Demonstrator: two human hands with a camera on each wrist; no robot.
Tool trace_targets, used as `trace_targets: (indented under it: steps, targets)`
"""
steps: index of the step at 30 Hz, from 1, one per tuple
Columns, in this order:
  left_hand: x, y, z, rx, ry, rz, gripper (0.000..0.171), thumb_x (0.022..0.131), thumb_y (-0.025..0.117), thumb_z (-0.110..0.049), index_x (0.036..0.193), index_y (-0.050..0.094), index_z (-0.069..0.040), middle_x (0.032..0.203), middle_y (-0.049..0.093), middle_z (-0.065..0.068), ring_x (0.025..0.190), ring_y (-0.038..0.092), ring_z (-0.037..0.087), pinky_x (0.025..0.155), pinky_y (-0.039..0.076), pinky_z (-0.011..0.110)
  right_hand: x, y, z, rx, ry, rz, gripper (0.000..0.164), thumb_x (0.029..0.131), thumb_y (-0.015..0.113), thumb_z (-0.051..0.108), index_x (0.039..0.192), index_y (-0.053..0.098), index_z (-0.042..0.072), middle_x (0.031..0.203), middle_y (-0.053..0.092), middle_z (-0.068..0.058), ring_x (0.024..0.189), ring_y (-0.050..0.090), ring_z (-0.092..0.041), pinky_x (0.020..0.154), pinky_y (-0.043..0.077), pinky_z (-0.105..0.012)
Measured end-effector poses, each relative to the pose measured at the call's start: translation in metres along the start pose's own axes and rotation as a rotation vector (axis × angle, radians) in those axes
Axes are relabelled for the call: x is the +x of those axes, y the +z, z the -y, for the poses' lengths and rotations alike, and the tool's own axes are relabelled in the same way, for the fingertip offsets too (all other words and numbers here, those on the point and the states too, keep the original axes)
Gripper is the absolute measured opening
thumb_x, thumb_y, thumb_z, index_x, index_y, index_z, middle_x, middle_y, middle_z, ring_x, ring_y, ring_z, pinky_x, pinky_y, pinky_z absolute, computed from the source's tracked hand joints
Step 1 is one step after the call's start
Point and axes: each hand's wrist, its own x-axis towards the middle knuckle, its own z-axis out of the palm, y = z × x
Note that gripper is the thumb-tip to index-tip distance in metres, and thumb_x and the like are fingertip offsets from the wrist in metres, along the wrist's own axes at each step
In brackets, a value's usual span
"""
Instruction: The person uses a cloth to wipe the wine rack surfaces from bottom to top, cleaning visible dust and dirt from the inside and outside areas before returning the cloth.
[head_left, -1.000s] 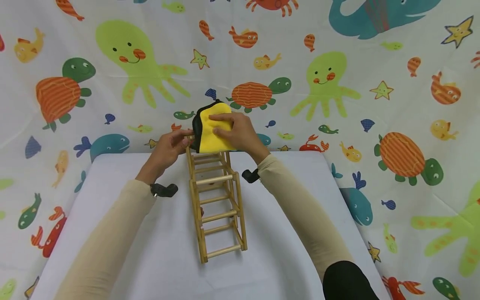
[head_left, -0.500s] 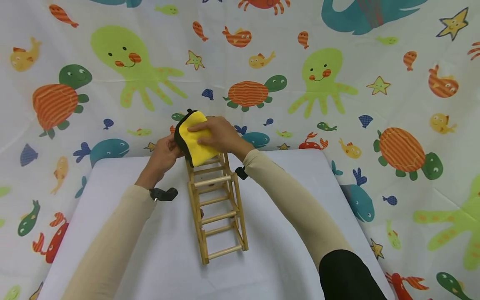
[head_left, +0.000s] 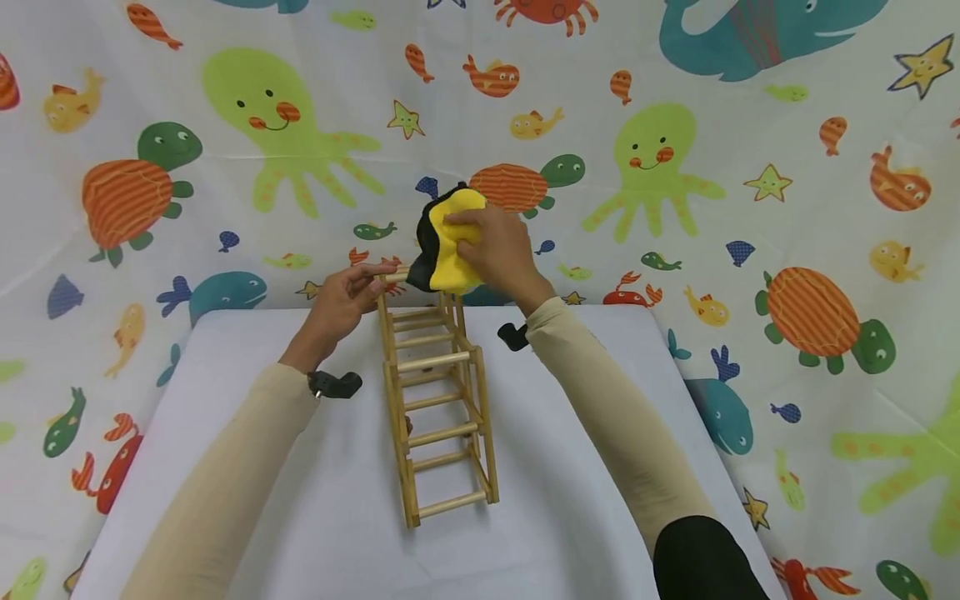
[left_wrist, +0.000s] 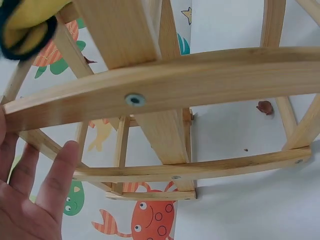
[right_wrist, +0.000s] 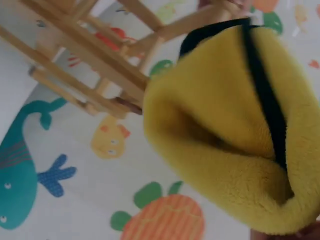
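A light wooden ladder-like rack [head_left: 435, 362] with round rungs stands on the white table. My left hand [head_left: 341, 300] grips its upper left corner; in the left wrist view that hand's fingers [left_wrist: 57, 175] reach behind a curved wooden rail [left_wrist: 215, 79]. My right hand [head_left: 504, 250] holds a yellow plush cloth [head_left: 452, 254] with a black border, bunched up at the top end of the rack. Up close in the right wrist view, the cloth [right_wrist: 210, 105] is folded over and covers most of the right hand's fingers.
The white table [head_left: 577, 483] runs back to a hanging sheet [head_left: 480, 117] printed with sea animals. A small reddish-brown object [left_wrist: 265, 107] lies on the table behind the rack's rails. A black wrist mount [head_left: 335, 384] sits on the left wrist.
My right hand swept the cloth left and down across the rack's top, then back right and up. The left hand stays at the top corner, and the rack stands in place.
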Motion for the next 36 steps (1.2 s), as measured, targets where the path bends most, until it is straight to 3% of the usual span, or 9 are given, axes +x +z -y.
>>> trace_targets:
  steps: [5,8,11,13,16,21,26,31,36]
  targets:
    - [0.001,0.0,-0.003,0.015,-0.013,-0.035,0.045,0.112,0.054,-0.031,0.152,0.057,-0.012,0.166,0.049,0.006,0.153,0.047,0.029,0.115,0.052,0.043,0.001,-0.021,0.011,0.281,-0.124,-0.088,0.038,0.099,0.078,0.022,0.136,0.074,0.027,0.134,0.073,-0.006,0.101,0.067,-0.021,0.078,0.053,-0.03]
    - [0.002,0.0,-0.005,0.027,-0.052,-0.083,0.048,0.109,0.059,-0.035,0.152,0.057,-0.012,0.158,0.058,0.01,0.142,0.058,0.03,0.113,0.054,0.044,0.006,-0.02,0.018,0.485,-0.157,0.002,0.04,0.099,0.079,0.022,0.138,0.074,0.025,0.128,0.07,-0.011,0.091,0.068,-0.022,0.074,0.058,-0.029]
    - [0.002,0.001,-0.004,0.026,-0.098,-0.133,0.044,0.107,0.065,-0.032,0.147,0.061,-0.013,0.137,0.073,0.002,0.127,0.066,0.018,0.113,0.055,0.044,0.011,-0.008,0.019,0.595,-0.135,0.147,0.041,0.099,0.078,0.02,0.14,0.072,0.024,0.128,0.067,-0.014,0.087,0.07,-0.024,0.075,0.062,-0.032]
    - [0.003,0.003,-0.002,0.002,-0.108,-0.147,0.039,0.107,0.067,-0.024,0.144,0.064,-0.014,0.121,0.078,-0.008,0.118,0.068,0.008,0.11,0.056,0.039,0.014,0.004,0.014,0.578,-0.09,0.232,0.042,0.099,0.077,0.018,0.141,0.071,0.025,0.137,0.065,-0.012,0.094,0.07,-0.023,0.079,0.062,-0.031]
    - [0.005,0.006,0.0,-0.066,-0.098,-0.164,0.031,0.105,0.068,-0.015,0.135,0.067,-0.012,0.102,0.078,-0.02,0.104,0.071,-0.001,0.099,0.059,0.026,0.015,0.024,0.004,0.409,-0.03,0.331,0.044,0.1,0.077,0.017,0.141,0.071,0.029,0.148,0.063,-0.007,0.108,0.064,-0.02,0.085,0.058,-0.026]
    - [0.008,0.009,0.003,-0.124,-0.041,-0.162,0.025,0.103,0.071,-0.013,0.127,0.068,-0.011,0.103,0.079,-0.02,0.097,0.075,-0.001,0.087,0.06,0.017,0.011,0.037,-0.005,0.072,-0.04,0.362,0.046,0.097,0.076,0.015,0.141,0.071,0.027,0.138,0.067,-0.01,0.113,0.058,-0.024,0.087,0.053,-0.031]
    - [0.007,0.007,0.003,-0.161,0.006,-0.122,0.04,0.105,0.07,-0.026,0.141,0.065,-0.008,0.138,0.074,-0.002,0.112,0.073,0.0,0.091,0.06,0.018,0.009,0.014,-0.011,-0.07,-0.011,0.257,0.045,0.094,0.075,0.012,0.137,0.074,0.024,0.138,0.071,-0.008,0.119,0.062,-0.028,0.097,0.052,-0.041]
    - [0.005,0.005,0.005,-0.162,0.014,-0.094,0.046,0.107,0.066,-0.029,0.146,0.062,-0.006,0.16,0.057,0.008,0.126,0.065,-0.001,0.095,0.059,0.018,0.005,-0.012,-0.028,-0.009,0.102,0.123,0.046,0.094,0.072,0.011,0.137,0.074,0.025,0.142,0.069,-0.009,0.122,0.061,-0.03,0.097,0.05,-0.044]
    - [0.003,0.004,0.008,-0.17,0.003,-0.104,0.045,0.107,0.065,-0.03,0.145,0.062,-0.006,0.161,0.056,0.005,0.122,0.067,-0.005,0.095,0.059,0.018,-0.004,-0.028,-0.041,0.09,0.097,-0.1,0.042,0.096,0.073,0.018,0.137,0.074,0.028,0.138,0.073,-0.005,0.116,0.063,-0.03,0.097,0.051,-0.044]
